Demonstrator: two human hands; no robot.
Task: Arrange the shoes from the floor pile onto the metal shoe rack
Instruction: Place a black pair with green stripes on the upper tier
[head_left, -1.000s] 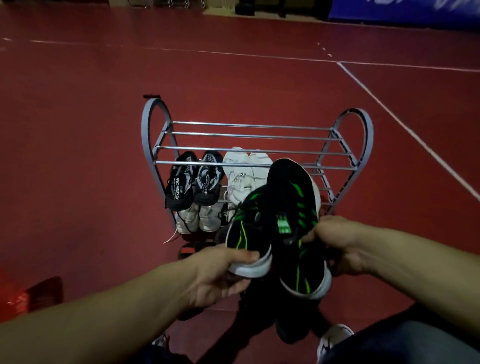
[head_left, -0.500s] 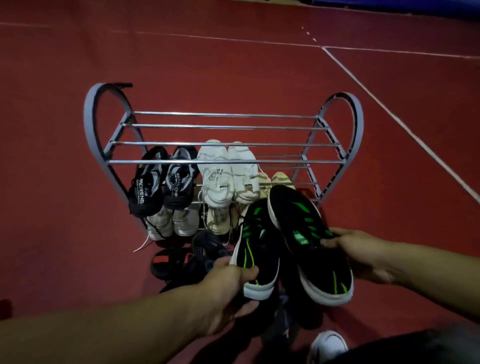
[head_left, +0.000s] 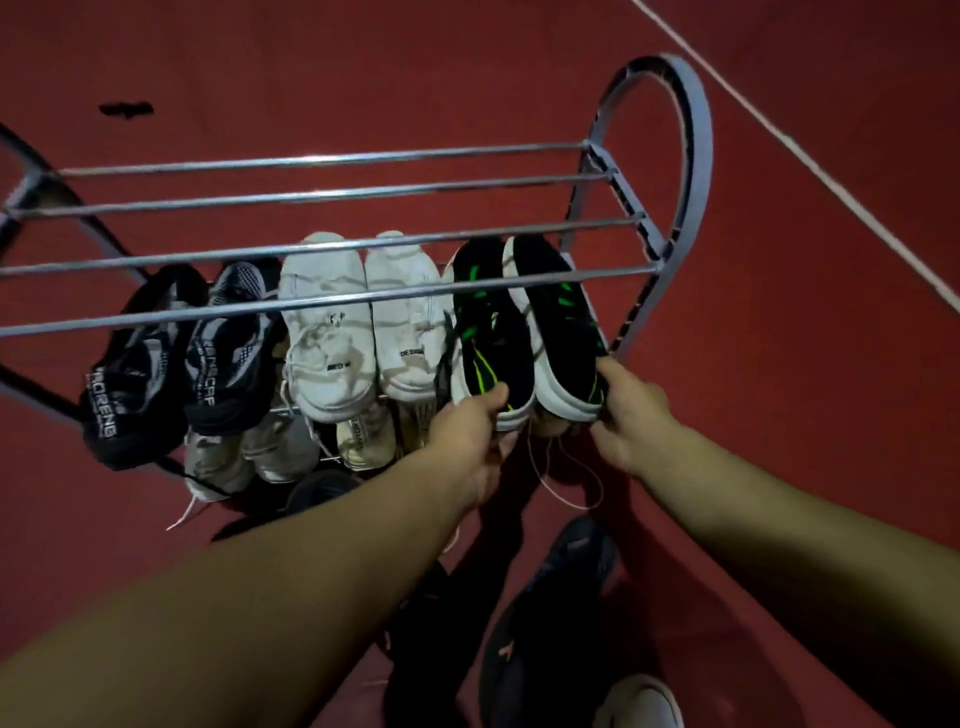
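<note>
On the metal shoe rack (head_left: 670, 171), mid-frame, the middle shelf holds a black pair (head_left: 171, 364) at left, then a white pair (head_left: 363, 332). Right of these, the left hand (head_left: 475, 431) pinches one black-green sneaker (head_left: 491, 332) by the heel and the right hand (head_left: 631, 415) grips its mate (head_left: 558, 322). Placement looks under way; next likely means seating both heels, then letting go.

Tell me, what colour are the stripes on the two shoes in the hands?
Bright green stripes on the black shoes, which have white soles; the head view shows it.
</note>
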